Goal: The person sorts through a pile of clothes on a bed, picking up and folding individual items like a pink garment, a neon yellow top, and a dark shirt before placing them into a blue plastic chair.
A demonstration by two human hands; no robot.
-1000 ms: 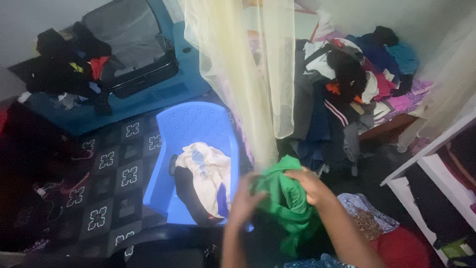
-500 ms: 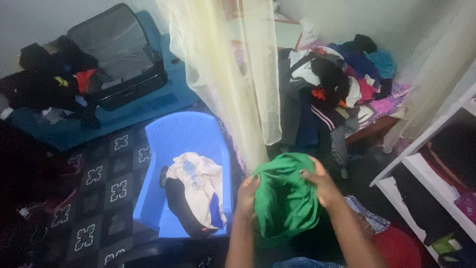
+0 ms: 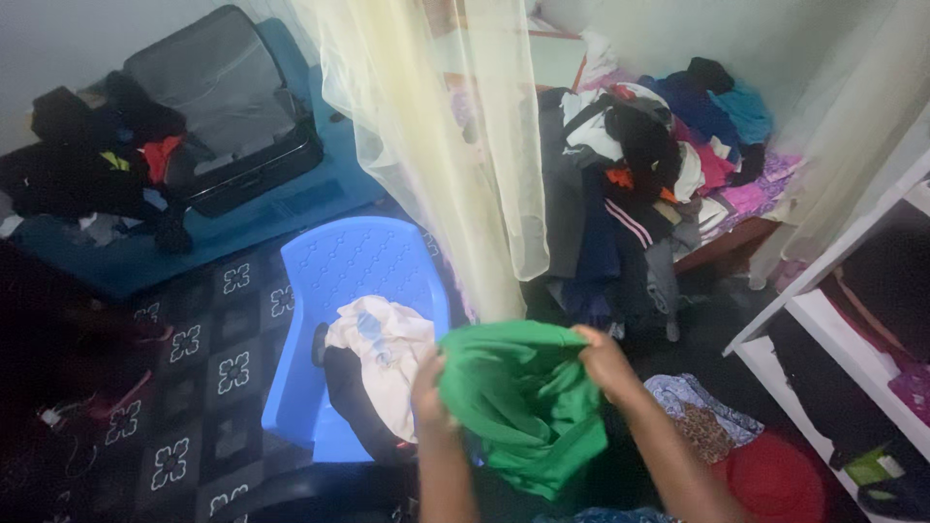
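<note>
From the head camera, two hands hold up a green cloth (image 3: 523, 407), maybe a shirt. The left hand (image 3: 429, 387) pinches its left edge tight. The right hand (image 3: 605, 360) grips the top right edge. The cloth hangs bunched between them, in the air just beside a blue plastic chair (image 3: 349, 281).

On the chair seat lies a white garment (image 3: 383, 353) on top of something dark. A thin yellow curtain (image 3: 436, 145) hangs down close behind the hands. A big pile of clothes (image 3: 659, 184) sits on the right, and an open grey suitcase (image 3: 218, 107) lies at the back left. A white shelf (image 3: 833, 339) stands at the right edge.

What could go wrong: the cloth is crumpled, so a fold may come out crooked. It hangs low and could drop to the floor if one pinch slips. The curtain is close and could get caught up with it.

The fingers are partly tucked under the cloth. The picture is blurry, so I cannot tell sleeves from body. The shelf and a red round thing (image 3: 775, 475) are cut off.
</note>
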